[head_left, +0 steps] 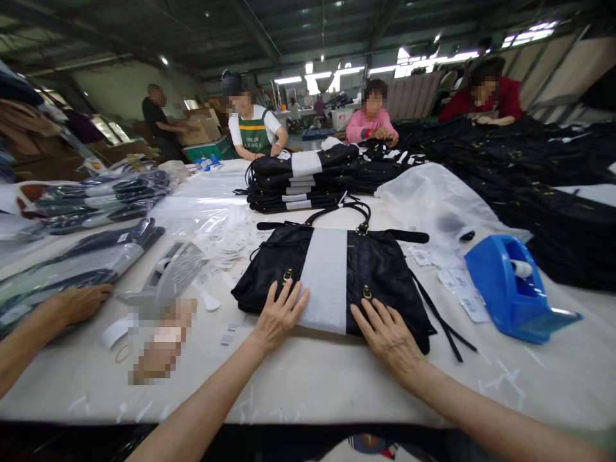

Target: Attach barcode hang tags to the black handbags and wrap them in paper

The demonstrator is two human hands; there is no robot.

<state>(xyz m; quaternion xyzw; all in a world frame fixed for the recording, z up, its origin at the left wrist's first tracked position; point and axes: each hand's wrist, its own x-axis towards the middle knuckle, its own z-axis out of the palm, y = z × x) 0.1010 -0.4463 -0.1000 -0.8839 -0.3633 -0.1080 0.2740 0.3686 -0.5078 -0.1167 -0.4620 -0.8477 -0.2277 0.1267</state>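
A folded black garment (375, 269) with gold buckles and a white paper band (328, 279) round its middle lies in front of me on the white table (312, 378). My left hand (280, 314) rests flat on its near left edge, fingers spread and touching the band. My right hand (387, 333) lies flat on the near right edge, fingers spread. Neither hand holds anything. Black straps trail off the garment to the right.
A stack of banded black garments (298, 179) stands behind. A blue tape dispenser (510, 285) sits at the right, clear plastic bags (433, 199) and paper labels around it. Bagged garments (96, 199) lie left. Another person's hand (79, 301) rests at the left; other people work at the far side.
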